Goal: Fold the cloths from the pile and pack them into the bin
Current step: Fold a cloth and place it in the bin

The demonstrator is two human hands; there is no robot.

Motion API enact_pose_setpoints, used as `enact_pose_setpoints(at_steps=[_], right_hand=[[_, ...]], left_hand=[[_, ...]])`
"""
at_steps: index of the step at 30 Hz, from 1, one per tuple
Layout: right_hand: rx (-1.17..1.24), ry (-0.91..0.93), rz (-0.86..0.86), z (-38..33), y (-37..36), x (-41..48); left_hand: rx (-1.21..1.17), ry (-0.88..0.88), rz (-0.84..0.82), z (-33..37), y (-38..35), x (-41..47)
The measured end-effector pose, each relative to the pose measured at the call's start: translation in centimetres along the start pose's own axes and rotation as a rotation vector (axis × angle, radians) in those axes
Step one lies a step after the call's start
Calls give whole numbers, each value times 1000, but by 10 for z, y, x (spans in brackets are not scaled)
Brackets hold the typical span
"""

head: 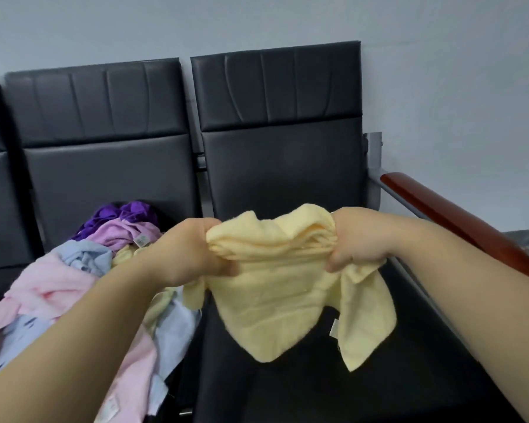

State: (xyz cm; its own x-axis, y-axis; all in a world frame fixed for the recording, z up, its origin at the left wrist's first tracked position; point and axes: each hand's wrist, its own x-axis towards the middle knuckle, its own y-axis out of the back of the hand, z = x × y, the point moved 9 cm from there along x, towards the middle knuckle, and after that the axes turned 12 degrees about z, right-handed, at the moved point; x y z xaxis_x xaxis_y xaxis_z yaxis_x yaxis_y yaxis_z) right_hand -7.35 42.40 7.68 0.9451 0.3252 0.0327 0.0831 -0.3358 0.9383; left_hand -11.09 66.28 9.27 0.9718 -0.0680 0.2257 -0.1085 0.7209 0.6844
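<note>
early stage | gripping bunched yellow cloth (275, 300) with left hand (193, 251) and right hand (358, 239) | not yet folded | plenty left in pile (58, 285) | no bin in view

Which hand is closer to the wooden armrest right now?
Right. The right hand grips the yellow cloth just left of the wooden armrest; the left hand grips the cloth's other end, farther away, beside the pile.

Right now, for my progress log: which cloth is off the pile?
The yellow cloth, gripped by left hand and right hand; all others lie in the pile.
</note>
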Motion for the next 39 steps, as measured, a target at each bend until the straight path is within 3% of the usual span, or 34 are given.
enact_pose_setpoints(at_steps=[3,6,11,14,17,21,23,25,28,32,34,39], right_hand=[[-109,14,38,1,-7,9],[-233,41,190,3,-3,24],[-290,51,496,-7,25,38],[-274,77,546,-7,25,37],[-180,55,300,14,-19,34],[-109,0,-93,39,-101,20],[-26,-64,-213,53,-131,12],[11,-142,-284,66,-149,7],[54,-201,-296,76,-153,11],[170,-235,-208,68,-153,22],[133,-258,-237,67,-165,23],[-119,-221,-525,80,-175,1]], left_hand=[[410,-36,95,-6,4,14],[647,-90,150,-10,5,27],[768,-85,347,-17,25,41],[820,-132,331,-23,22,44],[786,-71,86,-46,-4,37],[503,107,-233,-89,-56,8],[418,210,-397,-114,-84,-10],[491,240,-528,-138,-102,-22],[517,215,-559,-153,-110,-21],[294,223,-300,-145,-119,-7],[311,214,-266,-144,-130,-5],[295,326,-627,-156,-155,-29]])
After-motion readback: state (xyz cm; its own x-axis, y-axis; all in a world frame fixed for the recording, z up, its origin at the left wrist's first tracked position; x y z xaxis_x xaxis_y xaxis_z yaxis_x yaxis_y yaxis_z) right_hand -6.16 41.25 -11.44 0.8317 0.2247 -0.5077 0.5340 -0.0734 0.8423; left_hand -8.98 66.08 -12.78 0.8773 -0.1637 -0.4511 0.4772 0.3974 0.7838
